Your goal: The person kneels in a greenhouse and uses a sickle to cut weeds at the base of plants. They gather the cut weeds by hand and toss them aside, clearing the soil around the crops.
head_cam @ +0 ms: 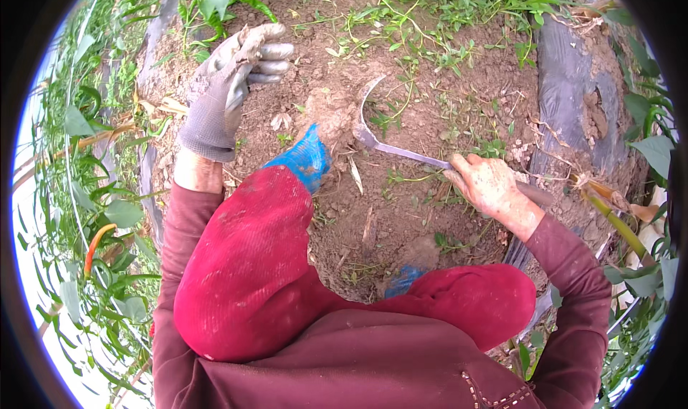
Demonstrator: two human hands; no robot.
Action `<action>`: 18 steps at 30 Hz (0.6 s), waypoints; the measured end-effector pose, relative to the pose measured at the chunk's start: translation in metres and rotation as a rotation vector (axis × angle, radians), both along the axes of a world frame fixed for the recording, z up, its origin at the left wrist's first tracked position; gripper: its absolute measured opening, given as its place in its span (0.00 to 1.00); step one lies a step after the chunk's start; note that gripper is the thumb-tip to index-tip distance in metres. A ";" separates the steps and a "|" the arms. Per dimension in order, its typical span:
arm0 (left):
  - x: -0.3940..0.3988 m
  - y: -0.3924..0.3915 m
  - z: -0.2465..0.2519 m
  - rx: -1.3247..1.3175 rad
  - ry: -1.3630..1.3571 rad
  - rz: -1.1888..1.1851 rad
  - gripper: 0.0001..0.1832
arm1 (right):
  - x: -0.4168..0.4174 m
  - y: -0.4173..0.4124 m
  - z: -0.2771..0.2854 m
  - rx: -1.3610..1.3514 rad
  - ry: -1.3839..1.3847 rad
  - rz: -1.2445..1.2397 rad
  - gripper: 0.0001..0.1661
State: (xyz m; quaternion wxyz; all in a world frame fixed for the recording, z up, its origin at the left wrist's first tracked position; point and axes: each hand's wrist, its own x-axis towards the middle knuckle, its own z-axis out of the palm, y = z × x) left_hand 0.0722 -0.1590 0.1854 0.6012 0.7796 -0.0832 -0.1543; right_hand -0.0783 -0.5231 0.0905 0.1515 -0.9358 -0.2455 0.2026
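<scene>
My right hand (pixel 484 186), bare and dusted with soil, is closed around the handle of a sickle (pixel 400 150). Its curved blade lies low over the brown soil (pixel 344 54), with the tip pointing away from me; whether it touches the ground I cannot tell. A muddy grey work glove covers my left hand (pixel 236 81), which is raised at the upper left near a pepper plant (pixel 215 6). The gloved fingers are partly bent and hold nothing that I can see. Small weeds (pixel 384 119) grow beside the blade.
Denser green weeds (pixel 457 19) cover the soil farther ahead. Torn black plastic mulch (pixel 561 86) edges the row on the right. Pepper plants (pixel 123 215) with support strings line the left side. My blue-covered foot (pixel 303 159) stands near the blade.
</scene>
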 end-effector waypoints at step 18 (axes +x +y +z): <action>-0.010 -0.027 0.009 0.017 -0.003 0.004 0.27 | -0.006 -0.003 -0.024 0.045 -0.046 -0.019 0.14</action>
